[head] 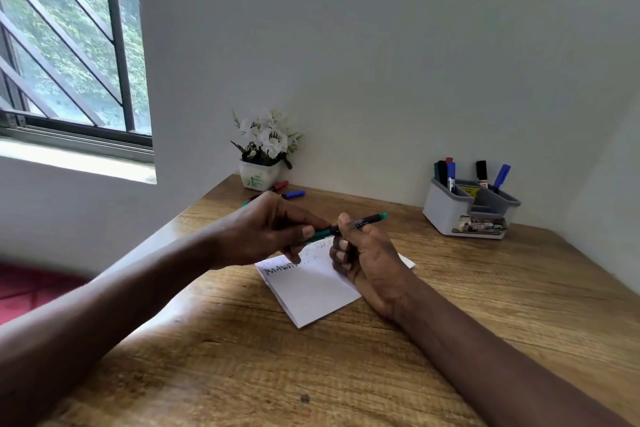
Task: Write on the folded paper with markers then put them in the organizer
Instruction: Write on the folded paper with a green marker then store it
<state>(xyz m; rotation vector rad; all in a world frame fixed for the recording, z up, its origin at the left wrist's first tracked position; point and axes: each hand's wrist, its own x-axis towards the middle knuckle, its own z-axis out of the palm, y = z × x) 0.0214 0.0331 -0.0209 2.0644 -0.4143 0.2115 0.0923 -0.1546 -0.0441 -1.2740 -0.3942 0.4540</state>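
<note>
Both hands above folded paper (313, 288) on wooden table (485, 305). Green marker (360, 221) held level between them. Right hand (367, 253): fingers curled around black barrel, thumb up against it; green end sticks out past thumb. Left hand (270, 229): fingertips pinched on marker's other end. Paper just under fingers, dark lettering near left fingertips. Red marker (278, 186) and blue marker (293, 194) lie beyond left knuckles, beside flower pot (259, 175). Organizer (467, 211) well right of right hand, markers standing inside.
</note>
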